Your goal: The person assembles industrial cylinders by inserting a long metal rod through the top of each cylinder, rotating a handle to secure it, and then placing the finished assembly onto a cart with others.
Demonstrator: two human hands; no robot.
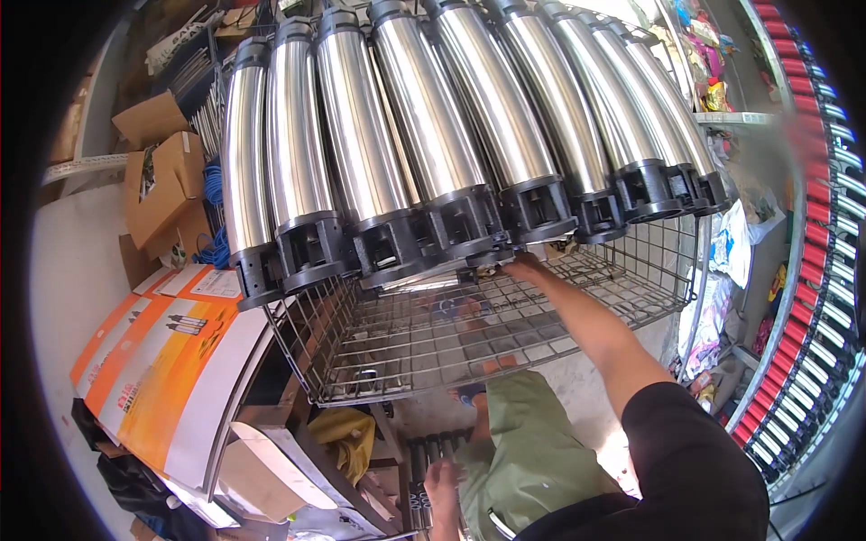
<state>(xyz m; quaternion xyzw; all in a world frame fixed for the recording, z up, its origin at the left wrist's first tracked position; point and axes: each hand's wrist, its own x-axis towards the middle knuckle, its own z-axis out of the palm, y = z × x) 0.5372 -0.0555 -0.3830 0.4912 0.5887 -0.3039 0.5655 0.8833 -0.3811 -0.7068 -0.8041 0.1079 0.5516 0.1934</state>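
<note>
R hand (526,268) out at full stretch, fingertips up under the near ends of a row of silver tubes (505,99). Step in hand, my read: handling the tubes from below, by their black ends; can't tell if it's a lift, a shift or just steadying. Next move prob. calls for a firm hold on one end, then bringing the 2nd hand up, since a tube this long looks awkward for one.

Fingers, R: tips mostly hidden by the black end pieces (538,209); palm side turned away. They look to be at or touching a black part just beneath the row, but grip vs. light touch: can't tell. Width of opening: same.

L hand (442,487): low, beside the green trousers (541,442), well apart from the tubes. Blurred; fingers seem loosely bent, nothing seen in them, exact opening can't tell.

Tubes: side by side, directly above and beyond R fingers, fanning to both sides of them, near ends toward the person. Wire basket (361,398) spreads below R fingers, both sides.

Surroundings: orange-and-white cartons (171,352) left of R fingers, well apart; open brown box (167,180) farther off, same side. Yellow cloth (347,442) up and left of L fingers, nearer them. Rack w/ red pieces (815,191) far right of R fingers.
</note>
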